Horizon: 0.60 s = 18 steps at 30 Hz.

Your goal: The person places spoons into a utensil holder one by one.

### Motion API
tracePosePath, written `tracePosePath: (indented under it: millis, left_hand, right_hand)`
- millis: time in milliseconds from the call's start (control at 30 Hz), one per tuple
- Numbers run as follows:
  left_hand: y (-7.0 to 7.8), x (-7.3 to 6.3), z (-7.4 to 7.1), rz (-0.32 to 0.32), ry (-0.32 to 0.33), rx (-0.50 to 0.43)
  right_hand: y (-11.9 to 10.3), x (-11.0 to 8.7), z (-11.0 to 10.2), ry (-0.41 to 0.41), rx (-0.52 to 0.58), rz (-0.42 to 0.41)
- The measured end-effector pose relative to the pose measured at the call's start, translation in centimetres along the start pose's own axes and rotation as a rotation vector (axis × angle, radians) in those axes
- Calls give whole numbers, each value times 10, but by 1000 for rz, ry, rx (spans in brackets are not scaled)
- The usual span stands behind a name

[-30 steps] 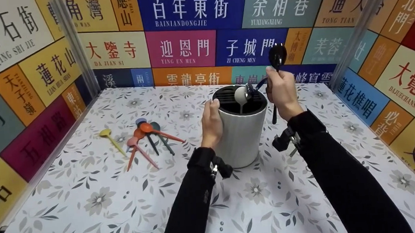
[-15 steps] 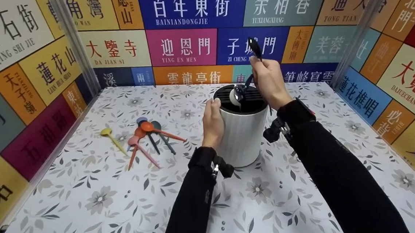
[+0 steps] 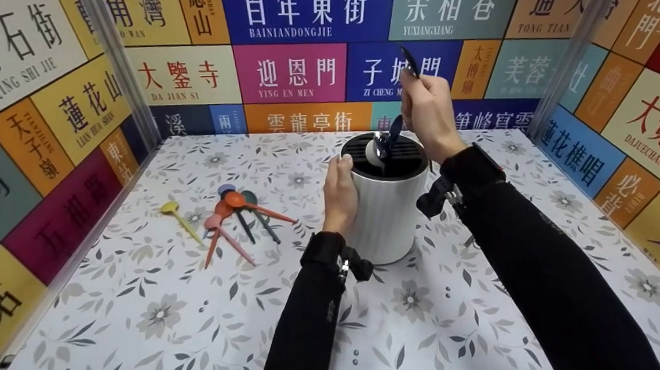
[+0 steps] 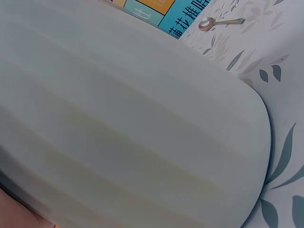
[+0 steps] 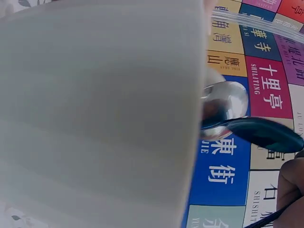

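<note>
A white cylindrical utensil holder [image 3: 388, 221] with a black slotted top stands right of the table's middle. My left hand [image 3: 339, 199] rests along its left side, fingertips at the rim. My right hand [image 3: 432, 114] is raised over the right rim, gripping a black spoon [image 3: 409, 62] with its bowl up; a thin dark handle [image 5: 270, 219] runs below the fingers in the right wrist view. A white spoon [image 3: 371, 154], a shiny silver spoon [image 3: 381, 142] and a dark blue spoon [image 3: 396, 127] stand bowl-up in the holder, close beside the right hand.
Several coloured spoons lie left of the holder: a yellow one [image 3: 170, 208] apart, and an overlapping pile with an orange spoon [image 3: 235, 200] and a pink spoon [image 3: 214, 222]. A metal spoon [image 4: 223, 22] lies on the patterned table beyond the holder. Sign-covered walls [image 3: 293, 74] enclose the table.
My right hand has moved left with the black spoon to the holder, then slightly up; the spoon's bowl has turned edge-on. My left hand stays on the holder.
</note>
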<state>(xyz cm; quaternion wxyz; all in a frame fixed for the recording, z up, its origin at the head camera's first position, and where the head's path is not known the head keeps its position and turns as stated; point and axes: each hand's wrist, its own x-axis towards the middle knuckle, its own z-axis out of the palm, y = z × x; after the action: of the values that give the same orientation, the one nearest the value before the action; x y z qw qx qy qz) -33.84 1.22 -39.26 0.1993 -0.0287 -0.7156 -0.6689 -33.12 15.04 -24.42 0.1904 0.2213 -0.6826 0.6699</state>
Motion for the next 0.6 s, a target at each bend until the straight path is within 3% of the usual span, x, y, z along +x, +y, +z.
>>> tracePosePath:
  millis: [367, 600]
  left_hand:
    - [1, 1, 0, 7, -1, 18]
    - [-1, 0, 0, 8, -2, 4]
  right_hand:
    - [-16, 4, 5, 41, 112, -51]
    - [-6, -1, 6, 55, 149, -31]
